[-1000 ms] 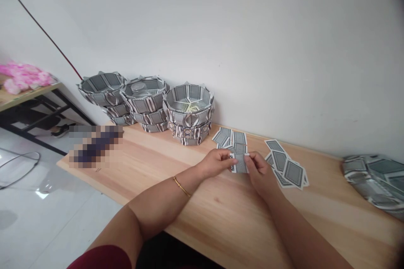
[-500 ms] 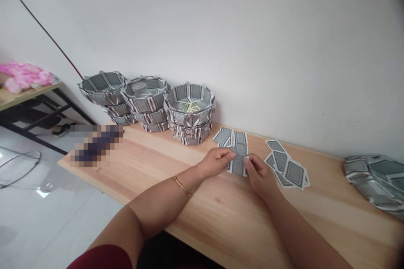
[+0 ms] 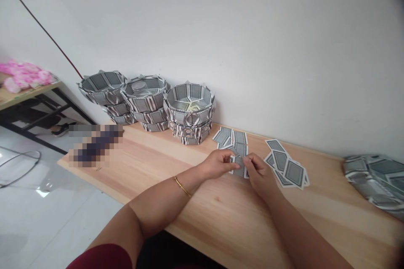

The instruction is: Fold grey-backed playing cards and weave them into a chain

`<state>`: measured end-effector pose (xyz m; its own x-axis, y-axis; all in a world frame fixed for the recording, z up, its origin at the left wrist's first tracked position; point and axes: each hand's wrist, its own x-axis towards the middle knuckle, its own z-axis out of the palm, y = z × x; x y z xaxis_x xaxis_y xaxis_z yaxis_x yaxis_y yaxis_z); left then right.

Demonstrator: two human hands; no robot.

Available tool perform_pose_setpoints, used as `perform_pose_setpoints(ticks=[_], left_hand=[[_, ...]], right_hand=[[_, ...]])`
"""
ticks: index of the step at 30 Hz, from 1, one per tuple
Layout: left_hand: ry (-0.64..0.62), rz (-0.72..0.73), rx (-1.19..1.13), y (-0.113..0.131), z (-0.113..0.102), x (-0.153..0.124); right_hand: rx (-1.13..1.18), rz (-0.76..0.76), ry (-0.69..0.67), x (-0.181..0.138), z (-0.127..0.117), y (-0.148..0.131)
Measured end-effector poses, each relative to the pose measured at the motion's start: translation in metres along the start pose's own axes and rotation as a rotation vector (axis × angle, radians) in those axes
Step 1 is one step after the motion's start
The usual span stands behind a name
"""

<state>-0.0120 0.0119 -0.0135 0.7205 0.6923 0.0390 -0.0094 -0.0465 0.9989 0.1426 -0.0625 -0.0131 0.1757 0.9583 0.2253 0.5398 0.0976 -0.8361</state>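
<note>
Between my hands is a grey patterned playing card (image 3: 240,170) with white edges; its sides look bent or folded. My left hand (image 3: 219,164), a gold bangle on its wrist, is closed with thumb and forefinger at the card's left edge. At its right edge my right hand (image 3: 258,171) pinches the same card. Just beyond my fingers lie several more grey cards (image 3: 240,138), some overlapping. Another loose pile of cards (image 3: 294,172) is spread to the right of my right hand.
Three stacks of round card-made baskets stand along the wall: left (image 3: 102,96), middle (image 3: 147,103) and right (image 3: 189,115). Another card-made basket (image 3: 375,185) sits at the table's right end. The wooden table (image 3: 176,155) meets the wall. Pink flowers (image 3: 25,76) lie on another table.
My left thumb and fingers have shifted slightly down and right along the card, covering more of its left side. My right hand has barely moved.
</note>
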Motion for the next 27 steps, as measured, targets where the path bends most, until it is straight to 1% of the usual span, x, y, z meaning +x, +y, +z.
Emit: perform_pose_setpoints(ticks=[4,6,9,12,15,18,21,24,27], left_hand=[[0.026,-0.015,0.058,0.0003,0.0008,-0.0006],[0.061,-0.023,0.071,-0.0004,0.0018,-0.0003],[0.15,-0.022,0.006,-0.0027,0.0026,0.0016],[0.2,-0.027,-0.099,-0.0058,0.0017,0.0047],[0.173,-0.053,-0.192,-0.008,0.0005,0.0066],[0.088,-0.051,-0.32,-0.0075,0.0008,0.0064],[0.022,-0.068,-0.325,-0.0053,0.0014,0.005],[0.011,-0.109,-0.271,-0.003,0.0016,0.0038],[0.037,-0.116,-0.297,-0.0019,0.0015,0.0036]], right_hand=[[0.003,0.004,-0.006,-0.0005,-0.0006,-0.0007],[0.015,0.007,-0.001,0.0001,-0.0008,-0.0024],[0.04,0.006,0.009,0.0016,-0.0001,-0.0039],[0.057,0.027,-0.03,0.0028,0.0015,-0.0019],[0.047,0.04,-0.047,0.003,0.0026,0.0019],[0.046,0.034,0.004,0.0023,0.0025,0.0041],[0.085,0.04,0.048,0.0013,0.0023,0.0047],[0.134,0.051,0.052,0.0002,0.0033,0.0049],[0.201,0.054,0.02,0.0001,0.0054,0.0042]])
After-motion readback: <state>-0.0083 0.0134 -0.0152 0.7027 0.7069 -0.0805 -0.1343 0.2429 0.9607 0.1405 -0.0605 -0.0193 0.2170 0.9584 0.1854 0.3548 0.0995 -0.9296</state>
